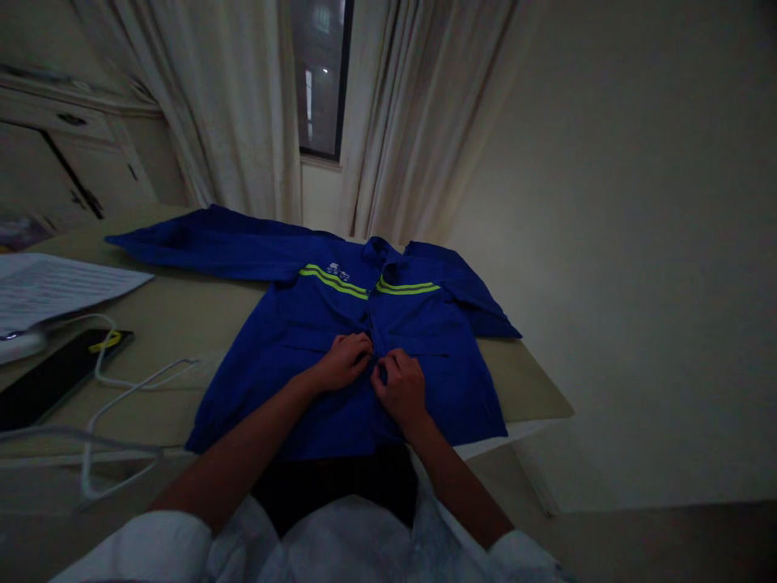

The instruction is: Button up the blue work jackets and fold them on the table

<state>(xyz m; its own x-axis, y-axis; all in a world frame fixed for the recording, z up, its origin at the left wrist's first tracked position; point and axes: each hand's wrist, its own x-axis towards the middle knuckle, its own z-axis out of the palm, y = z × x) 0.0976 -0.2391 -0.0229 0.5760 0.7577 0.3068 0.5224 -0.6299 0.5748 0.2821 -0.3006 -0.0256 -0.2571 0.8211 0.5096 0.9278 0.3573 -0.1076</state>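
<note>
- Angling left hand (346, 362) and right hand (401, 383) inward, nearly together, with curled fingers.
- Pinching at the front opening of blue jacket (458, 389).
- Laid front-up on table (200, 316), beneath both.

Dim, low-contrast indoor scene with a muted grey cast. The left hand (347, 362) and right hand (401, 387) are dusky and softly detailed, their finger edges blending into dark creases of the blue jacket (328, 316). Beyond them, small pale glints show in a dark window (321, 81); the main light source cannot be told. To their right, the plain wall (607, 243) fades into deep shadow at the frame's edge. Wide-angle distortion tilts and stretches the cabinet (66, 154), far left of the hands, where detail blurs.
</note>
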